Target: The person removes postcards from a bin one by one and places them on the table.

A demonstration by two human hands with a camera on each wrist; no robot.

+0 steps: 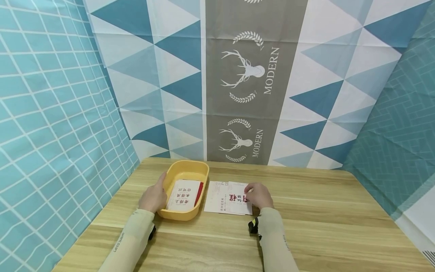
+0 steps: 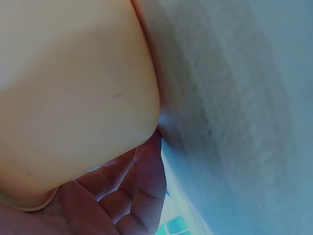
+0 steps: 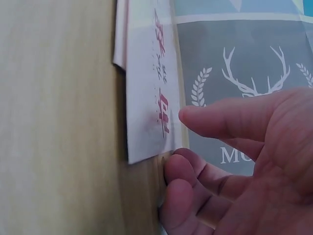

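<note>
My left hand (image 1: 153,195) holds the left side of a yellow plastic tray (image 1: 192,166). In the left wrist view its fingers (image 2: 146,181) curl near the tray's outer wall. Inside the tray lies a white printed card (image 1: 185,190) with dark lettering, and a red edge (image 1: 200,189) shows beside it. Right of the tray, a white card with red and black characters (image 1: 238,207) overlaps another white card (image 1: 213,198). At the red-lettered card's right edge is my right hand (image 1: 259,195); in the right wrist view a gap separates thumb and fingertips, close to the card's edge.
Everything stands on a wood-grain table (image 1: 316,219). A patterned sheet (image 1: 238,151) with deer heads and triangles hangs behind its back edge. A blue tiled sheet (image 1: 61,151) borders the left, and a teal sheet (image 1: 384,151) borders the right.
</note>
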